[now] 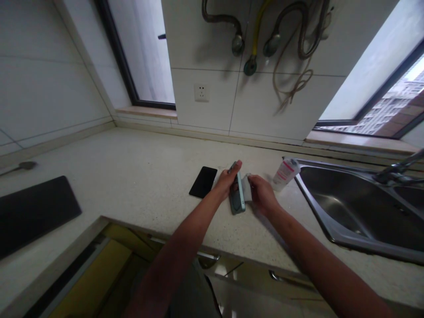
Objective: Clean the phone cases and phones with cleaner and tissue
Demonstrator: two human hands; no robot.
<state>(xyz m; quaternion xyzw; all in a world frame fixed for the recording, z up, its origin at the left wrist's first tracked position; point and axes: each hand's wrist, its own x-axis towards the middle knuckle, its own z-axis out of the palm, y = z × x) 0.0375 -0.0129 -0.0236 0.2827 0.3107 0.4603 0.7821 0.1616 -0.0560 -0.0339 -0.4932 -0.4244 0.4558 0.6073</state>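
Teal phone [237,195] in left hand [228,180], right hand [261,193] pinching white cloth [246,187]

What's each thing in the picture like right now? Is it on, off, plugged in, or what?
left hand, gripping the top of the teal phone case
teal phone case, held between both hands
right hand, pinching the white cloth against the case
black smartphone, lying flat, screen dark
pink-and-white tube, tilted on the counter
wall socket, nothing plugged in
wall hoses, hanging loose

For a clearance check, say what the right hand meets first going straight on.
The right hand meets the white cloth at its fingertips, then probably the teal phone; depth is unclear.
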